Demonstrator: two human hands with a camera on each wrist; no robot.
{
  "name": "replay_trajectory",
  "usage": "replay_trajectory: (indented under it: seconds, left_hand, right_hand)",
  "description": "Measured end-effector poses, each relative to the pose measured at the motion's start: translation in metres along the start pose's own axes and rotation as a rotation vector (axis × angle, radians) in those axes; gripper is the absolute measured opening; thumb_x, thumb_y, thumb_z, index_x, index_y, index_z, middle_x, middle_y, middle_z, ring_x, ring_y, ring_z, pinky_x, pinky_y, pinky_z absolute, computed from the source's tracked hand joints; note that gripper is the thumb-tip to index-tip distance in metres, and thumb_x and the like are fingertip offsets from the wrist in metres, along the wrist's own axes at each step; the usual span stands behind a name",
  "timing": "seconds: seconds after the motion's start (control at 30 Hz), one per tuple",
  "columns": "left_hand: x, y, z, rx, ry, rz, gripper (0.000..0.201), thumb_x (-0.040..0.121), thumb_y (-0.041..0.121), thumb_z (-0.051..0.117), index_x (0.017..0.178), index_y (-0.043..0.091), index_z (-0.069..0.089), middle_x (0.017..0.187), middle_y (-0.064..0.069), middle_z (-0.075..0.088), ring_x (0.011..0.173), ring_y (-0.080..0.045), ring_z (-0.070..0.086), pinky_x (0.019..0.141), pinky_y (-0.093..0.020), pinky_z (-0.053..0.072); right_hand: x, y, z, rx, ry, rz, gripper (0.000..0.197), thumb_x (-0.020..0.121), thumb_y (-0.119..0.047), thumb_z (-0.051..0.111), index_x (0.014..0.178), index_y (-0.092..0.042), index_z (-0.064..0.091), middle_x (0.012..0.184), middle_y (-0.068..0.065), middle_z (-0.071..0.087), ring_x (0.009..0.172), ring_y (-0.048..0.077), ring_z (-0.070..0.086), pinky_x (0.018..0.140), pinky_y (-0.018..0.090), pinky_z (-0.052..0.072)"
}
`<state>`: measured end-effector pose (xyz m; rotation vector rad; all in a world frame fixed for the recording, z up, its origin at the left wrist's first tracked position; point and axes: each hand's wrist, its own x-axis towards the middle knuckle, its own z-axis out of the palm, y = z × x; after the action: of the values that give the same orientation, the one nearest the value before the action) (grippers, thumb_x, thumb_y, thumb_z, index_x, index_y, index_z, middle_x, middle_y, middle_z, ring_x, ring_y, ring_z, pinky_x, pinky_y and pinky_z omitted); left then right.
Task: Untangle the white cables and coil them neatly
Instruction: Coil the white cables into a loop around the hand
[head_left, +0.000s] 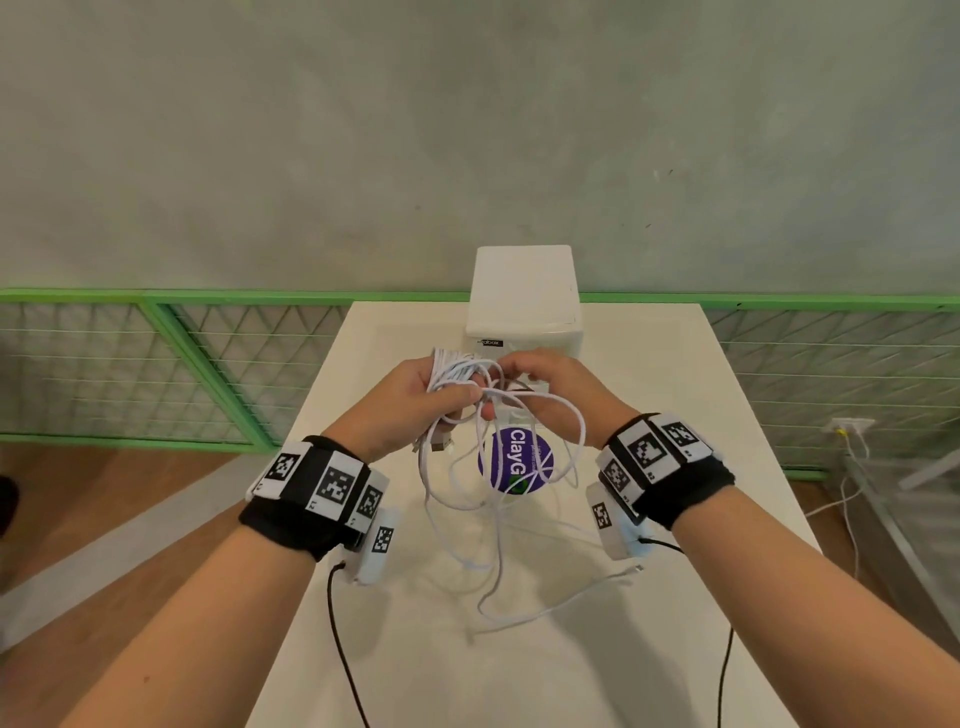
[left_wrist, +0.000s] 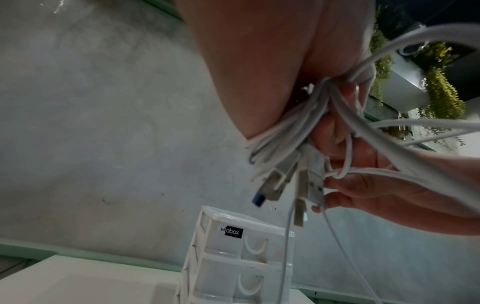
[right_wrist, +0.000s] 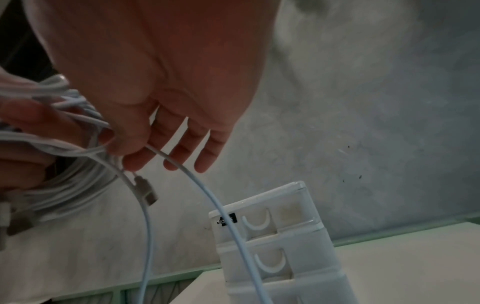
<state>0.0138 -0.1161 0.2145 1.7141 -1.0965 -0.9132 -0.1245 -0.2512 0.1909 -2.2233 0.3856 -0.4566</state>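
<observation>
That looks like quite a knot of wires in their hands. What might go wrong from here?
The left hand grips a thick bundle of white cables while the right hand pinches one strand, so pulling hard could tighten the tangle rather than free it. Loose loops hang down to the white table near the purple sticker; they may snag or re-knot. The dangling USB plugs could catch in loops.

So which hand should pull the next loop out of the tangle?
Probably the right hand. It pinches just one strand of the white cables, while the left hand has its grip full holding the bundle.
</observation>
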Motion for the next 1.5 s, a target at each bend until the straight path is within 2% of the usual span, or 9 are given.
replay_trajectory:
  seconds: [0.4,0.53,0.67,0.73,0.83,1.0,1.1,1.33,1.5]
  left_hand:
    - [-0.010,-0.003,-0.012,0.012,-0.130,0.049,0.018,0.084,0.030,0.058,0.078,0.018,0.069,0.078,-0.020,0.052,0.059,-0.023,0.036,0.054,-0.031,0.036]
    - [-0.009,-0.010,-0.010,0.041,-0.113,0.052,0.023,0.078,0.041,0.059,0.077,0.020,0.069,0.088,-0.037,0.056,0.058,-0.023,0.039,0.056,-0.034,0.038]
    - [-0.003,-0.013,0.001,0.053,-0.113,0.043,0.015,0.086,0.028,0.061,0.077,0.021,0.071,0.086,-0.030,0.060,0.057,-0.021,0.043,0.058,-0.034,0.040]
    - [0.002,-0.014,0.008,0.099,-0.099,0.043,0.019,0.092,0.017,0.059,0.078,0.020,0.071,0.079,-0.016,0.063,0.054,-0.012,0.046,0.055,-0.028,0.040]
    - [0.005,-0.012,0.020,0.067,-0.099,0.062,0.014,0.093,0.009,0.057,0.085,0.015,0.067,0.081,-0.004,0.070,0.048,-0.004,0.047,0.050,-0.019,0.039]
    - [0.005,-0.013,0.024,0.034,-0.055,0.088,0.010,0.092,0.008,0.058,0.091,0.014,0.066,0.075,0.003,0.071,0.047,-0.002,0.047,0.048,-0.017,0.040]
    - [0.007,-0.022,0.023,0.068,-0.034,0.082,0.008,0.092,0.012,0.059,0.091,0.013,0.067,0.081,-0.012,0.069,0.048,-0.001,0.048,0.050,-0.019,0.040]
    - [-0.003,-0.046,0.019,0.200,-0.065,0.036,0.016,0.092,0.016,0.059,0.097,0.003,0.068,0.066,0.011,0.061,0.051,-0.003,0.046,0.053,-0.020,0.039]
    - [-0.008,-0.058,0.013,0.179,-0.031,0.012,0.027,0.091,0.026,0.060,0.097,0.000,0.066,0.075,-0.015,0.058,0.053,-0.008,0.045,0.055,-0.026,0.039]
  right_hand:
    - [-0.018,0.089,-0.061,-0.229,0.503,0.481,0.012,0.085,-0.023,0.063,0.091,-0.023,0.073,0.091,0.001,0.072,0.087,0.020,0.063,0.082,0.034,0.049]
    - [-0.033,0.116,-0.069,-0.324,0.420,0.694,0.012,0.088,-0.024,0.059,0.095,-0.027,0.069,0.103,0.002,0.070,0.095,0.024,0.062,0.088,0.038,0.049]
    - [-0.029,0.089,-0.045,-0.326,0.416,0.221,0.045,0.082,0.001,0.054,0.120,-0.021,0.060,0.126,0.003,0.059,0.118,0.022,0.050,0.105,0.034,0.035]
    - [-0.023,0.055,-0.030,-0.251,0.324,-0.067,0.040,0.082,0.000,0.058,0.114,-0.023,0.064,0.118,-0.003,0.063,0.114,0.017,0.051,0.104,0.029,0.033]
    - [-0.015,0.026,-0.011,-0.234,0.176,-0.166,0.027,0.085,-0.009,0.063,0.106,-0.024,0.070,0.105,-0.008,0.069,0.103,0.013,0.055,0.096,0.026,0.040]
    - [-0.018,0.021,-0.014,-0.101,0.050,-0.073,0.021,0.087,-0.010,0.062,0.103,-0.017,0.072,0.097,-0.012,0.066,0.095,0.008,0.057,0.089,0.022,0.043]
    - [-0.017,0.026,-0.015,-0.126,-0.018,-0.033,0.019,0.084,-0.013,0.066,0.102,-0.018,0.072,0.093,-0.007,0.066,0.091,0.011,0.056,0.084,0.022,0.042]
    - [-0.017,0.076,-0.049,-0.230,0.338,0.307,0.013,0.084,-0.023,0.066,0.093,-0.018,0.074,0.091,0.001,0.068,0.085,0.017,0.057,0.079,0.029,0.042]
    - [-0.028,0.104,-0.074,-0.340,0.634,0.607,0.020,0.092,-0.022,0.054,0.104,-0.019,0.070,0.113,0.004,0.067,0.104,0.026,0.060,0.087,0.033,0.044]
